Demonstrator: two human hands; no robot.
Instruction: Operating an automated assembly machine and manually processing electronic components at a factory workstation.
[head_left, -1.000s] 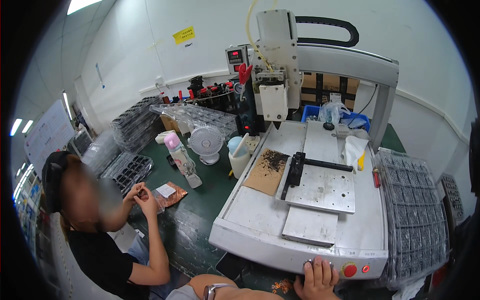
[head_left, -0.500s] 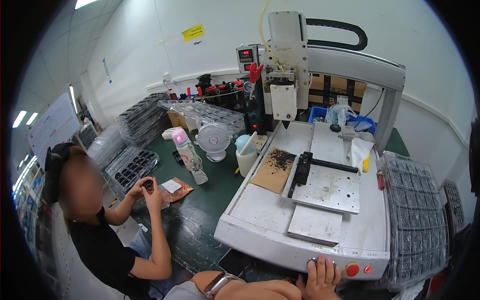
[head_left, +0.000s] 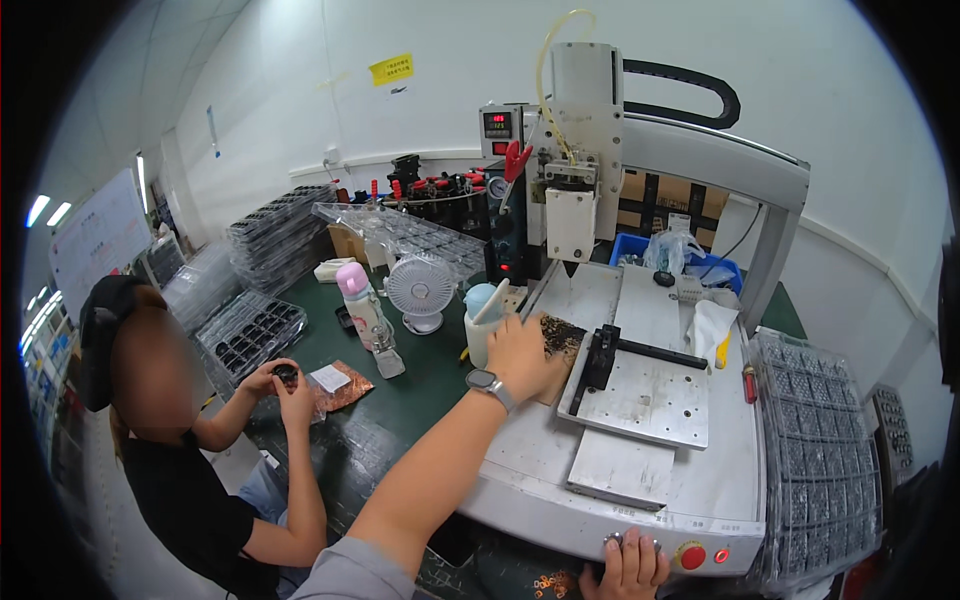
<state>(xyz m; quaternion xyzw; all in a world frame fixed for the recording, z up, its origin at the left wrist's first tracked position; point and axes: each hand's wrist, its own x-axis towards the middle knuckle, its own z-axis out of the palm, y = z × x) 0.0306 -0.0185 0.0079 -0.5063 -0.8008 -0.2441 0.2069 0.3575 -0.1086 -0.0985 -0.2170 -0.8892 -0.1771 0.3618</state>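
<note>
Stretched forward, my left hand (head_left: 522,358) is over the left side of the machine bed, by the brown cardboard piece (head_left: 565,338) strewn with black scraps. It is beside the white tub (head_left: 477,340) with a blue cup-like thing in it; its fingertips are hidden, so its grip does not show. At the front panel (head_left: 590,512) my right hand (head_left: 632,566) lies with fingers extended over the edge, fingertips at the metal push buttons, left of the red emergency button (head_left: 691,556). A metal fixture plate (head_left: 650,395) with a black clamp (head_left: 601,358) sits on the bed.
The dispensing head (head_left: 571,222) hangs above the bed, its nozzle pointing down. At left a co-worker (head_left: 190,480) holds a small black round part (head_left: 286,373). A fan (head_left: 420,287), a pink-capped bottle (head_left: 366,305) and plastic trays (head_left: 815,430) stand around.
My left arm has swung up from the lower edge and reached forward over the cardboard. My right hand stays at the panel buttons. The view has shifted slightly.
</note>
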